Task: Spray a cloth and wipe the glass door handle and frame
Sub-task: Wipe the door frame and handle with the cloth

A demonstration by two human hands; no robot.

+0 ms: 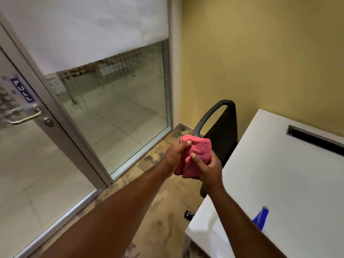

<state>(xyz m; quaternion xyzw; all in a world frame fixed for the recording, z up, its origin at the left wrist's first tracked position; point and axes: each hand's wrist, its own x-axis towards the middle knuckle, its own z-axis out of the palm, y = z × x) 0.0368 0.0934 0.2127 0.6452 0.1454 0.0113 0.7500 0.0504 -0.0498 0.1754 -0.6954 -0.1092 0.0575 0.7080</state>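
Observation:
A pink cloth [200, 148] is bunched between both my hands in the middle of the view, above the floor. My left hand [175, 155] grips its left side, thumb on top. My right hand [209, 169] holds its right side and lower edge. The glass door [28, 164] stands at the left with a metal pull handle [26, 118], a round lock [49, 122] and a blue PULL sticker [23, 90]. Its grey metal frame [74, 140] runs diagonally beside the door. A blue spray bottle [260, 218] rests on the white table, partly hidden behind my right forearm.
A white table [288, 183] with a dark cable slot [314, 139] fills the right side. A black office chair [219, 131] stands between the table and the yellow wall [260, 53]. A fixed glass panel [121, 101] with a lowered white blind [93, 28] is beside the door.

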